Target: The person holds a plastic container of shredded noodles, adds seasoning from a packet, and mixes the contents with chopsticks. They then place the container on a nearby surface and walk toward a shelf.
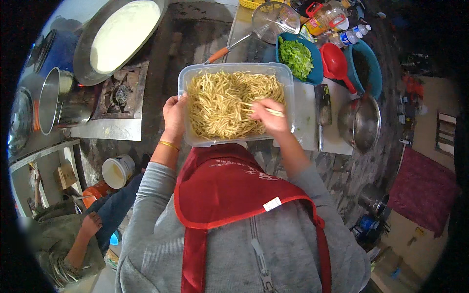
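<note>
A clear plastic tub (234, 66) is in front of my body, filled with pale, thin noodle-like strips (220, 106). My left hand (175, 112) grips the tub's left wall, thumb over the rim. In my right hand (269, 114) is a pair of light chopsticks (275, 112), their tips in the strips right of the middle. Just beyond the tub's far right corner stands a teal basket (318, 69) of chopped green leaves (296, 58). A skimmer with an orange handle (218, 55) lies behind the tub.
At left, a large wok (82, 69) of white liquid stands near a gas burner (121, 96) and a steel pot (75, 113). A cleaver (324, 106), red ladle (333, 60) and metal bowl (361, 124) lie at right. Another person's hand (91, 222) shows lower left.
</note>
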Available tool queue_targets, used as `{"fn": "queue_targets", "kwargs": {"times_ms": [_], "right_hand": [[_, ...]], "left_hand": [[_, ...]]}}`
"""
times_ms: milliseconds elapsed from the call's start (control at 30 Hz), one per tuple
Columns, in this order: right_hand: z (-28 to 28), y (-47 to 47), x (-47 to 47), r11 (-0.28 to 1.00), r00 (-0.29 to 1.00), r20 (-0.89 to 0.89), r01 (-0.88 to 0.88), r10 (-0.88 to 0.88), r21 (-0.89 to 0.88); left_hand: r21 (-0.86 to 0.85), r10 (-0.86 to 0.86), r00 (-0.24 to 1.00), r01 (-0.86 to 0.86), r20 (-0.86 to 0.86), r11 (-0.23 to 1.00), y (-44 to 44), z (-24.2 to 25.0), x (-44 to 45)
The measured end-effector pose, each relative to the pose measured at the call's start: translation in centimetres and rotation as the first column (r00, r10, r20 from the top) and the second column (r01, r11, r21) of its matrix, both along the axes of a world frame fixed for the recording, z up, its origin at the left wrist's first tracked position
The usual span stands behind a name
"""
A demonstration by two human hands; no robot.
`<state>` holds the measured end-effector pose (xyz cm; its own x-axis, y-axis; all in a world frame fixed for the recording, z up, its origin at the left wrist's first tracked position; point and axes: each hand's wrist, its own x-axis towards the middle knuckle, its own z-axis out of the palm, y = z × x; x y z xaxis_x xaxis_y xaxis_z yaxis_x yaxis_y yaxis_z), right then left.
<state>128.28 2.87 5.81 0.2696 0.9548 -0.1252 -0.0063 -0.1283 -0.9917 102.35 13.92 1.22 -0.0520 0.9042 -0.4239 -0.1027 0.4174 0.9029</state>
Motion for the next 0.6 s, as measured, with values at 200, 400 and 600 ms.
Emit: {"fn": "queue_targets", "kwargs": {"times_ms": [200,400,600], "right_hand": [[0.2,-2.2,7.8,0.938,0.869,0.354,0.310,-0.346,0.157],[-4.5,3.4,4.5,0.894,0.890,0.082,0.447,-0.448,0.033],[-4.2,3.4,1.4,0.969,0.967,-0.078,0.246,-0.245,0.014]], "left_hand": [[0.029,-0.024,1.000,0.024,0.001,0.999,-0.4,0.0,0.1],[0.048,-0.017,1.000,0.016,0.020,0.999,-0.1,-1.3,-0.5],[0.043,0.007,0.999,-0.009,0.036,0.999,-0.2,-1.4,-0.3]]}}
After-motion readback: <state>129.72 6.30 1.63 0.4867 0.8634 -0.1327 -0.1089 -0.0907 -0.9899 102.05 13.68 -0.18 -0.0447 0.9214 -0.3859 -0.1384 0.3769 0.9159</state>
